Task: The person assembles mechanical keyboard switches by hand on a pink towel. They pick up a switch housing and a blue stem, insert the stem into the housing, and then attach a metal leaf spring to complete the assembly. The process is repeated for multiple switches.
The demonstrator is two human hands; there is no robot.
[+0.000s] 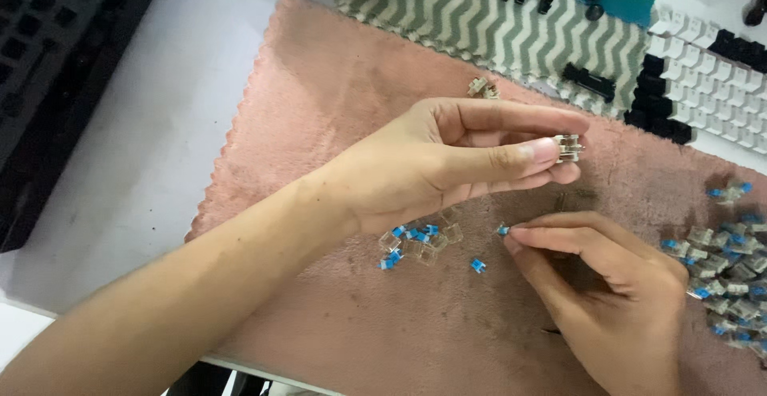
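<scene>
Left hand pinches clear switch – right hand nips blue bit, mostly hidden.

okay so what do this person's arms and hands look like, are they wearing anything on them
Both the left hand and the right hand are bare: no gloves, rings, watch or bracelet show. The left forearm is uncovered, no sleeve in sight. Fingernails are short and unpainted.

bare pink cloth lies open left of the left hand; loose switch parts clutter beneath it, a switch pile crowds the right hand, keycaps block the far corner.
</scene>
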